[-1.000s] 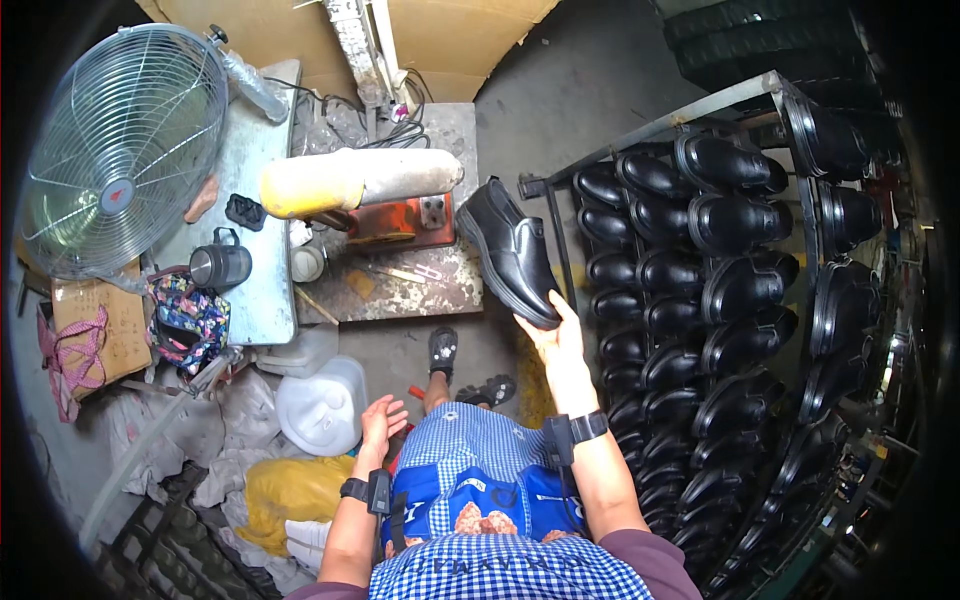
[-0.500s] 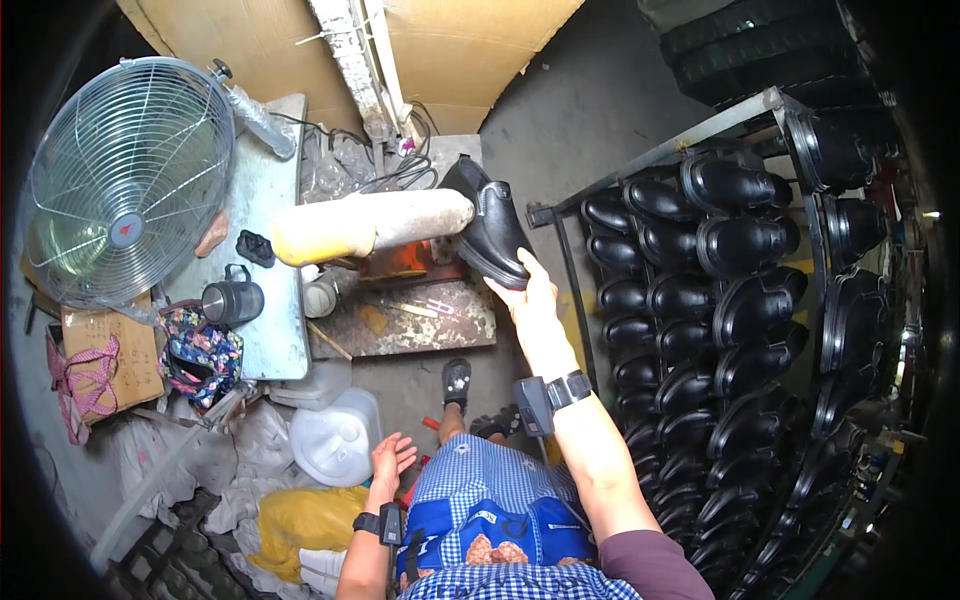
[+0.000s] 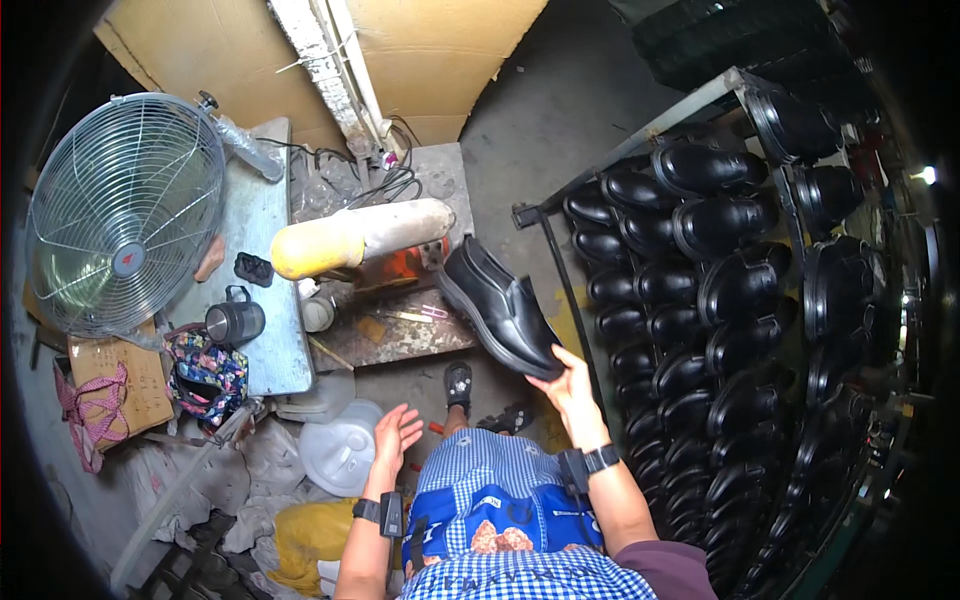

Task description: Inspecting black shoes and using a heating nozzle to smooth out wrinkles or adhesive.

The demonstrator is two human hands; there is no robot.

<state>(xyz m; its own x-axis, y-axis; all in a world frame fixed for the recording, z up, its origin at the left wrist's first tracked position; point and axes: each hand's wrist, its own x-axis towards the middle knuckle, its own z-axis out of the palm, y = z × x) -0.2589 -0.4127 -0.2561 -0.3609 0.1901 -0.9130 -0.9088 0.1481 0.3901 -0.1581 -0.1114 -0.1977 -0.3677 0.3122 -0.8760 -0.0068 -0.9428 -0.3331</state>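
A black leather slip-on shoe point(image 3: 496, 305) is gripped near its toe by my right hand point(image 3: 573, 390), its heel end pointing up and to the left. It is held in the air, to the right of a machine's cylindrical roller point(image 3: 405, 226) with a yellow left end point(image 3: 318, 248); a gap shows between shoe and roller. My left hand point(image 3: 396, 437) holds nothing, fingers apart, in front of my apron point(image 3: 490, 470). Below the roller, an orange-red part of the machine point(image 3: 395, 265) shows above a worn metal base point(image 3: 375, 335).
A rack point(image 3: 650, 130) filled with black shoes point(image 3: 730, 225) stands on the right. To the left are a large fan point(image 3: 130, 215), a pale table point(image 3: 280, 345) with a dark mug point(image 3: 235, 318), and a floral bag point(image 3: 205, 365). White container point(image 3: 340, 450) and yellow cloth point(image 3: 310, 545) lie lower left.
My right hand has drawn the shoe off the roller, toward me and slightly right. The left hand stays nearly in place, fingers apart. The whole view has shifted slightly.
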